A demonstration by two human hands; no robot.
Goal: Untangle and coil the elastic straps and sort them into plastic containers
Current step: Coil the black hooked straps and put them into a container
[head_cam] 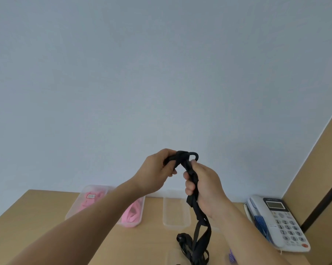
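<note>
I hold a black elastic strap (198,224) up in front of the wall, above the wooden table (37,211). My left hand (157,173) pinches its knotted top end, where a black hook curls out. Just to the right and lower, my right hand (203,188) is closed around the strap's length. The rest of the strap hangs down and piles in loops on the table. A clear plastic container (134,213) holds pink straps, partly hidden by my left forearm. An empty clear container (175,209) stands to its right.
Another clear piece with pink straps (86,201) lies at the back left. A white desk telephone (280,220) sits at the right, with a blue striped strap across it. A small purple item (232,257) peeks out under my right forearm. A brown panel rises at far right.
</note>
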